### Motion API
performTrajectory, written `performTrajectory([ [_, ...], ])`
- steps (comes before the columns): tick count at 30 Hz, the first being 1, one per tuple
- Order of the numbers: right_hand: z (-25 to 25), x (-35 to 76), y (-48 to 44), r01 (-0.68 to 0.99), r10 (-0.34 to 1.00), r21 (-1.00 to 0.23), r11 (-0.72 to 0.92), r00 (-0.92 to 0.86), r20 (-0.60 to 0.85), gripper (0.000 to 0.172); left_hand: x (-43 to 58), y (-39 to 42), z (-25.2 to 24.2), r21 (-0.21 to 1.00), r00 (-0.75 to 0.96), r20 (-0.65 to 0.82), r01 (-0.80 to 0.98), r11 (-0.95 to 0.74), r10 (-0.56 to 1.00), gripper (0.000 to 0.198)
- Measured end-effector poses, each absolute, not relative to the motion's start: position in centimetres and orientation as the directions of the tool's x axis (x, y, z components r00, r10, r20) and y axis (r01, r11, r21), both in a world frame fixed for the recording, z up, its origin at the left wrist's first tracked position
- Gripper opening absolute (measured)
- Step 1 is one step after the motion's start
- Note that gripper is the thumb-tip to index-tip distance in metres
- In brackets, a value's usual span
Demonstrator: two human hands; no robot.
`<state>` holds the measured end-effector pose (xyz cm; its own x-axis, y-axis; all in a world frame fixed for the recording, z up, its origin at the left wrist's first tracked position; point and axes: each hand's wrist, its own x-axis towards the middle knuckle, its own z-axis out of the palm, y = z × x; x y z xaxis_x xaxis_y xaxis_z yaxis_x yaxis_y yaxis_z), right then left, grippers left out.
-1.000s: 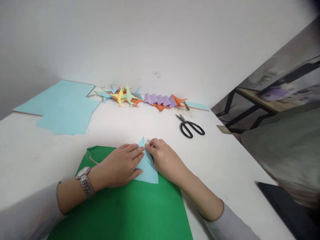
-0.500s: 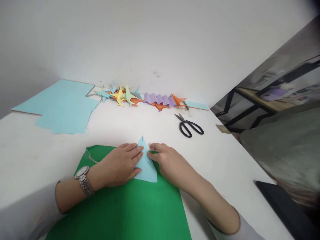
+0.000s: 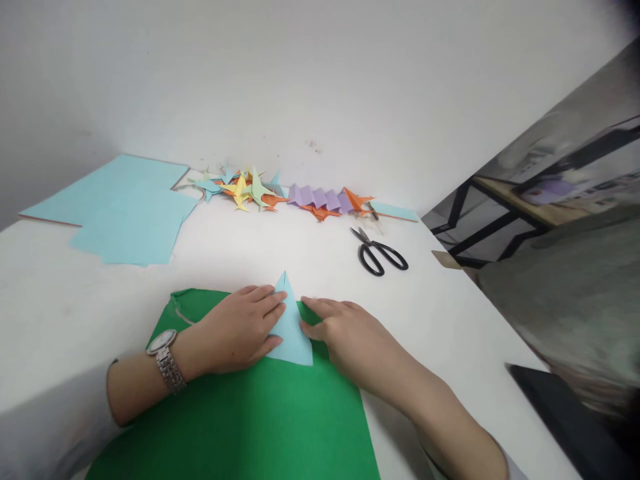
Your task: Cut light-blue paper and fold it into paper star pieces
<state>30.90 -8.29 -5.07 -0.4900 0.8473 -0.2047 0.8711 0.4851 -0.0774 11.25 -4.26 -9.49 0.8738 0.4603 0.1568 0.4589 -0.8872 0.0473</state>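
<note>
A light blue folded paper (image 3: 293,337), kite-shaped with its point away from me, lies on a green sheet (image 3: 240,420). Pressing on its left side is my left hand (image 3: 240,327), palm down with the fingers spread over the paper; a silver watch (image 3: 167,360) circles that wrist. My right hand (image 3: 345,340) rests at the paper's right edge, its fingers stretched out and the thumb tip close to that edge. Whether the thumb touches the paper, I cannot tell.
Light blue sheets (image 3: 135,220) lie at the back left. Folded paper cranes (image 3: 247,190) and a pleated purple paper (image 3: 320,198) sit along the wall. Black-handled scissors (image 3: 373,250) lie beyond my right hand. A dark flat object (image 3: 555,413) is at the right edge.
My right hand has shifted slightly to the right, and its fingers are straighter. The diagonal line on the paper's right half no longer shows. My left hand stays in place.
</note>
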Motion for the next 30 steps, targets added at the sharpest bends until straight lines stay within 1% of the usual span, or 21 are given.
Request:
performTrajectory([
  [5,-4.4,30.4,-9.1,0.871,0.817,-0.049,0.489,-0.477,-0.325,0.034,11.2,-4.3,-9.7,0.070,0.869,0.171,0.458,-0.886,0.463,0.044],
  [11,-4.1,30.0,-9.5,0.890,0.825,0.000,0.456,-0.422,-0.375,0.037,11.2,-4.3,-9.5,0.057,0.869,0.163,0.465,-0.884,0.467,0.045],
  [13,-3.9,29.8,-9.6,0.896,0.821,-0.001,0.445,-0.408,-0.399,0.036,11.2,-4.3,-9.4,0.052,0.870,0.150,0.468,-0.882,0.470,0.045],
  [15,-3.8,29.7,-9.6,0.897,0.824,-0.015,0.443,-0.413,-0.388,0.035,11.2,-4.3,-9.3,0.048,0.871,0.147,0.466,-0.883,0.468,0.045],
  [18,-4.2,29.6,-9.2,0.908,0.860,-0.040,0.417,-0.408,-0.306,0.033,11.2,-4.4,-9.5,0.043,0.870,0.158,0.467,-0.883,0.468,0.045],
  [21,-5.2,29.7,-8.3,0.932,0.926,-0.096,0.349,-0.359,-0.119,0.035,11.1,-4.5,-9.7,0.034,0.868,0.158,0.471,-0.881,0.470,0.047],
  [23,-6.1,29.8,-7.6,0.934,0.944,-0.144,0.326,-0.331,-0.009,0.038,11.1,-4.2,-9.9,0.023,0.860,0.158,0.488,-0.873,0.485,0.049],
  [26,-7.4,30.2,-6.5,0.938,0.956,-0.186,0.292,-0.282,0.076,0.037,11.1,-3.3,-10.1,0.008,0.835,0.172,0.530,-0.848,0.523,0.051],
  [30,-8.7,30.8,-5.4,0.931,0.950,-0.197,0.308,-0.287,0.127,0.039,11.2,-1.9,-10.2,0.000,0.824,0.183,0.545,-0.838,0.536,0.051],
])
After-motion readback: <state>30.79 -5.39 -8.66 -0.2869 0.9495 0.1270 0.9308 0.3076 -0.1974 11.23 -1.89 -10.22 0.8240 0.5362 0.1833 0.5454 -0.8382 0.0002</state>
